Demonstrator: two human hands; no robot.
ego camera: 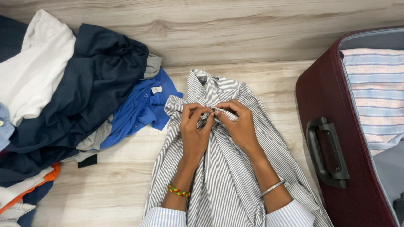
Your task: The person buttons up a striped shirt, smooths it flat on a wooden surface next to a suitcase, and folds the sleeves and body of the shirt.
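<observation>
Striped shirt: spread on the wooden floor, long axis near to far, collar at the far end. Left hand and right hand both pinch its placket just below the collar, fingertips meeting. Clothes pile left; maroon suitcase right.

Shirt lies flat on the floor, centre, collar away from the person. Left hand and right hand rest on it just below the collar, fingertips meeting. Heap of clothes to the left, touching the shirt's shoulder. Open suitcase to the right, folded garment inside.
</observation>
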